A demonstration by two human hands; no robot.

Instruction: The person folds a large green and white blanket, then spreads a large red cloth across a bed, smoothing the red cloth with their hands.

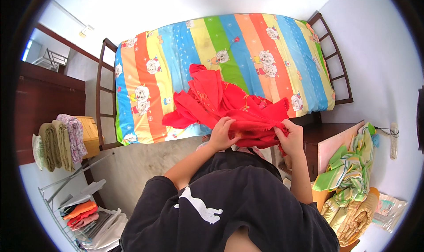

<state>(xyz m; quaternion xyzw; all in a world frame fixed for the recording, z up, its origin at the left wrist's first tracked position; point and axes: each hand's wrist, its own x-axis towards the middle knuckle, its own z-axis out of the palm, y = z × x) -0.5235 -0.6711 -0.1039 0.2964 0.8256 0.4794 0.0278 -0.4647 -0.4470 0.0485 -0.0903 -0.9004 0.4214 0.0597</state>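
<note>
A bunched red cloth (216,93) with gold patterning and what looks like a fringed edge lies over the front of the bed, its near part lifted toward my body. My left hand (222,136) grips the near left edge of this cloth, thumb and fingers closed on it. At the right end, my right hand (289,138) pinches the cloth's edge near the fringe. Between both hands the fabric hangs in loose folds. Whether it is a garment or a scarf, I cannot tell.
A striped cartoon-print bedsheet (176,44) covers the bed, between dark bed frame ends (106,102). Folded textiles (62,141) and a wire rack with clothes (84,214) stand left. At right are a dark cabinet (324,135) and green striped cloth (349,172).
</note>
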